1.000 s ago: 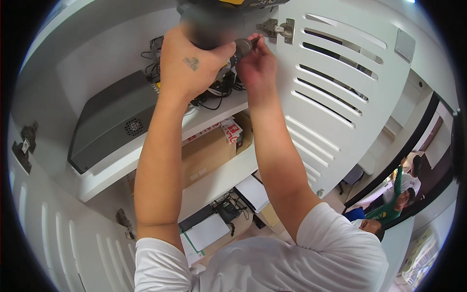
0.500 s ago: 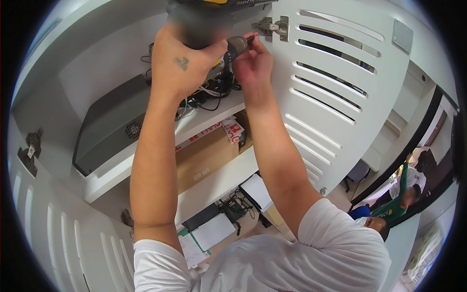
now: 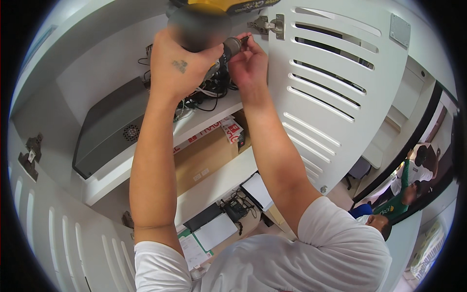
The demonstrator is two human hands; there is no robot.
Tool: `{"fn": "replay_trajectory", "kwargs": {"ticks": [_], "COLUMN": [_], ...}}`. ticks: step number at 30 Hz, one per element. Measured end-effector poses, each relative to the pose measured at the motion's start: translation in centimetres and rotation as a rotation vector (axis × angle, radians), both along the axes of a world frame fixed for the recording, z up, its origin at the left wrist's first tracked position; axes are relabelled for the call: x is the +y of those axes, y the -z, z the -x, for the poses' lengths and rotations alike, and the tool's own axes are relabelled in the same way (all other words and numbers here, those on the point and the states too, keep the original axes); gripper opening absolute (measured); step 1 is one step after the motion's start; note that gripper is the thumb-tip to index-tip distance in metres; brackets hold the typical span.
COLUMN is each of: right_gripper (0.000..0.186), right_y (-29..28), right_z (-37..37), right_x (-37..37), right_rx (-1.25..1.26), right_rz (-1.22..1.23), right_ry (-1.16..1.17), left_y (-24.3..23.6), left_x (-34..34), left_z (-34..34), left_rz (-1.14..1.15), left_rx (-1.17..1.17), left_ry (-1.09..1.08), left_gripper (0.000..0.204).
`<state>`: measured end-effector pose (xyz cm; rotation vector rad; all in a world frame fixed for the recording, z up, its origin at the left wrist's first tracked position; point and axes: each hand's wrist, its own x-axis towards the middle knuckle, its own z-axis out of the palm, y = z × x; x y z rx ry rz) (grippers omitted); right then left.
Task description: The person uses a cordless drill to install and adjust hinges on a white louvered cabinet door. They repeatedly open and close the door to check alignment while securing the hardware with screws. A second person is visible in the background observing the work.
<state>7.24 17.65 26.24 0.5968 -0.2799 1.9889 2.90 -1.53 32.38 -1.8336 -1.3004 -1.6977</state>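
Note:
My left hand (image 3: 180, 68) grips the handle of a black and yellow cordless drill (image 3: 214, 19) raised at the top of the view. My right hand (image 3: 249, 63) pinches the drill's chuck (image 3: 232, 47) and the bit at its tip. The bit points toward a metal hinge (image 3: 268, 24) on the inner edge of a white louvered cabinet door (image 3: 335, 87) that stands open on the right. Both arms reach up in front of the open white cabinet.
Inside the cabinet a grey flat device (image 3: 107, 131) and tangled black cables (image 3: 209, 92) sit on the upper shelf, a cardboard box (image 3: 204, 155) on the shelf below, papers and a black device (image 3: 233, 209) lower down. A second louvered door (image 3: 44, 228) hangs at left. People stand at right (image 3: 413, 180).
Both hands and the drill have shifted slightly up and right, closer to the hinge. My right fingers stay on the chuck.

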Motion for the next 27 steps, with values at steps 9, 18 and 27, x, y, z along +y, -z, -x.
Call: {"fn": "replay_trajectory", "kwargs": {"ticks": [9, 18, 27], "right_gripper": [0.026, 0.027, 0.024], "right_y": [-1.3, -0.9, -1.2], "right_z": [0.1, 1.6, 1.2], "right_x": [0.8, 3.4, 2.3], "right_rx": [-0.093, -0.011, -0.020], "right_rz": [-0.027, -0.037, -0.004], "right_ry": [0.104, 0.103, 0.172], "left_y": [-0.8, -1.8, -3.4], "left_x": [1.9, 3.3, 2.3], "left_z": [-1.4, -1.4, -2.4], "left_rz": [-0.013, 0.047, 0.170], "left_rx": [0.147, 0.236, 0.256], "left_ry": [-0.096, -0.148, -0.236], "left_gripper": [0.029, 0.035, 0.031]}}
